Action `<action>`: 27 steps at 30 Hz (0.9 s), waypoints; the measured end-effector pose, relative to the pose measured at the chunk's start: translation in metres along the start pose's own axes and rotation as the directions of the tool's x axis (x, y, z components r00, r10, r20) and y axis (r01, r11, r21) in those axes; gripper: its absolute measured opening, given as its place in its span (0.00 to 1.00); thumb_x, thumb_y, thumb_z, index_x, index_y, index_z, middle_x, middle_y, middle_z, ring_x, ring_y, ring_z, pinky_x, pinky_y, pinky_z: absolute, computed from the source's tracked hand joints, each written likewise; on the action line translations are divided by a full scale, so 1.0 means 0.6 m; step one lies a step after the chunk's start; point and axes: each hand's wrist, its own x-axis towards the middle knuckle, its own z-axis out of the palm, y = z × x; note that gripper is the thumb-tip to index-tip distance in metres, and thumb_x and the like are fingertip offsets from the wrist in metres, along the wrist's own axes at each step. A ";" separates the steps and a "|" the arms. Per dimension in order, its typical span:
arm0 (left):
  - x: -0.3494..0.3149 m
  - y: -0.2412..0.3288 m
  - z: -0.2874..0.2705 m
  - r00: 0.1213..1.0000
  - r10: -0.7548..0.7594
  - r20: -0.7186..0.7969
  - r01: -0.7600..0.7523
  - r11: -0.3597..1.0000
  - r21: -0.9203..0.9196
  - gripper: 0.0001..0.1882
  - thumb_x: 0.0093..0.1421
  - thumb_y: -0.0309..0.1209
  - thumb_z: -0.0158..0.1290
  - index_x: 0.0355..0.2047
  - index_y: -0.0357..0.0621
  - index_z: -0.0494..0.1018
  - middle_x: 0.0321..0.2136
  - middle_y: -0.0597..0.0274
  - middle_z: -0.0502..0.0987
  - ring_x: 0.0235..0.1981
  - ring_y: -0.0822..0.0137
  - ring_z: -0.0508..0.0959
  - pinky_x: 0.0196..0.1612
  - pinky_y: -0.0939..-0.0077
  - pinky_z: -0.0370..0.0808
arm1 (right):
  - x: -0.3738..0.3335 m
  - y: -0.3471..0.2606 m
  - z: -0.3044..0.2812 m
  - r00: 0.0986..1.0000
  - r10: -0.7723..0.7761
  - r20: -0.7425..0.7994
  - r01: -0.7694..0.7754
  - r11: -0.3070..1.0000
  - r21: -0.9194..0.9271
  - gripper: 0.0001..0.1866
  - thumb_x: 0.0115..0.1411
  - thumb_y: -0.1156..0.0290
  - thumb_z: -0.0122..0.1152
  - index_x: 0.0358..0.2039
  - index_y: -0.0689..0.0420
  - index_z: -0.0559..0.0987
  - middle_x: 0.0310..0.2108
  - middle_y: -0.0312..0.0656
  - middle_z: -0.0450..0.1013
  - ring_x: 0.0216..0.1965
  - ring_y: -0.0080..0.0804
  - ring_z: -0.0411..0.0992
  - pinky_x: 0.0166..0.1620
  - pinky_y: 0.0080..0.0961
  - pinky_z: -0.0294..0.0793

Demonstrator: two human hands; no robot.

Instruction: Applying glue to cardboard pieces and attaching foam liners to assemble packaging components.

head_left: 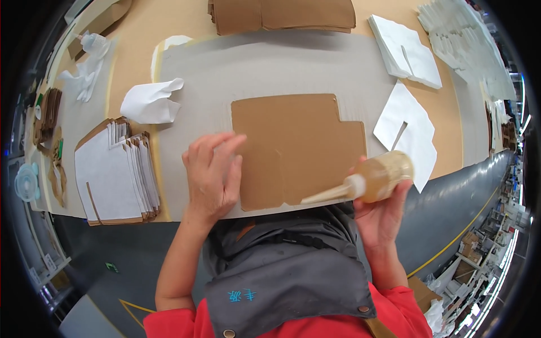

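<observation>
A flat brown cardboard piece [298, 149] with a notched corner lies on the grey mat in front of me. My right hand [380, 203] grips a glue bottle [386, 174] holding amber liquid, tilted so its long pale nozzle points left. The nozzle tip is over the cardboard's near edge; whether it touches I cannot tell. My left hand [212, 172] is at the cardboard's left edge, fingers apart and holding nothing. Beside the bottle lies a white slotted sheet [408, 121], partly behind it.
At left stands a stack of white-faced cardboard pieces [110, 174], with a crumpled white cloth [151, 102] above it. More brown cardboard [282, 14] is piled at the far edge. White slotted sheets [406, 50] lie far right. A clear bottle [94, 44] stands far left.
</observation>
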 end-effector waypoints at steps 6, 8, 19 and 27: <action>-0.031 0.004 0.009 0.999 -0.028 0.040 0.028 1.000 0.010 0.14 0.57 0.25 0.57 0.44 0.47 0.79 0.44 0.64 0.77 0.49 0.58 0.73 0.52 0.63 0.63 | 0.047 0.011 0.027 0.877 -0.419 0.235 0.464 0.613 -0.639 0.56 0.52 0.27 0.61 0.69 0.53 0.55 0.67 0.52 0.60 0.63 0.50 0.67 0.56 0.44 0.78; -0.031 0.005 0.013 0.999 -0.031 0.016 0.031 1.000 0.000 0.12 0.56 0.25 0.58 0.42 0.47 0.80 0.42 0.66 0.77 0.48 0.61 0.73 0.51 0.65 0.63 | 0.066 0.022 0.005 0.818 -0.396 0.417 0.573 0.497 -0.651 0.58 0.43 0.34 0.72 0.64 0.52 0.52 0.62 0.55 0.63 0.64 0.52 0.65 0.62 0.54 0.70; -0.027 0.000 0.013 0.999 -0.045 0.012 0.045 0.999 -0.004 0.14 0.55 0.25 0.59 0.42 0.47 0.81 0.43 0.68 0.77 0.48 0.62 0.74 0.50 0.66 0.63 | 0.093 0.028 0.006 0.742 -0.270 0.614 0.670 0.317 -0.671 0.61 0.45 0.28 0.68 0.67 0.50 0.51 0.63 0.53 0.63 0.61 0.55 0.68 0.62 0.55 0.68; -0.029 0.002 0.013 0.999 -0.047 0.020 0.047 0.999 -0.004 0.14 0.55 0.26 0.59 0.43 0.48 0.80 0.44 0.69 0.77 0.49 0.62 0.74 0.49 0.66 0.63 | 0.083 0.024 0.012 0.841 -0.403 0.362 0.528 0.463 -0.712 0.57 0.45 0.34 0.72 0.62 0.53 0.52 0.61 0.57 0.65 0.59 0.55 0.70 0.61 0.52 0.71</action>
